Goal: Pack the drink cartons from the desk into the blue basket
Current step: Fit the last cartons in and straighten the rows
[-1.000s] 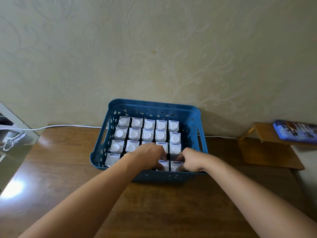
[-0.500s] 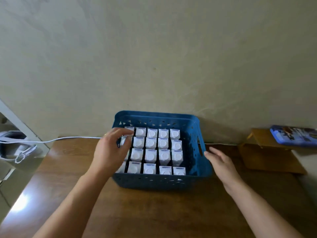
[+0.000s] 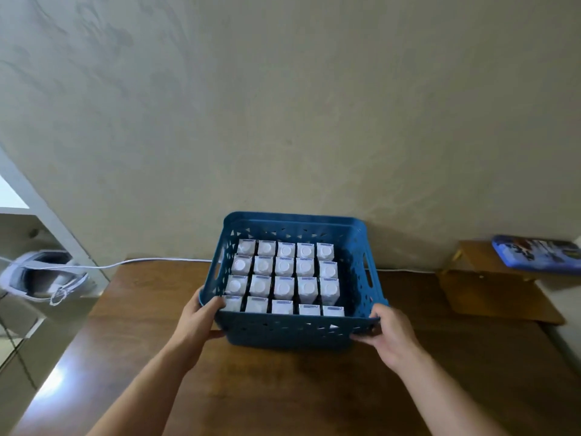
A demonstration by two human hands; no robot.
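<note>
The blue basket point(image 3: 292, 332) stands on the brown wooden desk point(image 3: 283, 388) close to the wall. Several white drink cartons point(image 3: 284, 286) with round white caps stand upright inside it in tight rows. My left hand point(image 3: 198, 319) grips the basket's front left corner, thumb over the rim. At the front right corner my right hand point(image 3: 388, 335) grips the rim and wall, thumb hooked over the top edge. No carton lies loose on the desk.
A white cable point(image 3: 151, 262) runs along the desk's back edge to the left. A grey-white device point(image 3: 44, 280) sits on a low surface at the left. To the right a small wooden stand point(image 3: 490, 278) carries a blue tray point(image 3: 539, 253).
Both hands left the cartons in the front row, opened beside the basket, and now grip its two front corners. The view has tilted upward.
</note>
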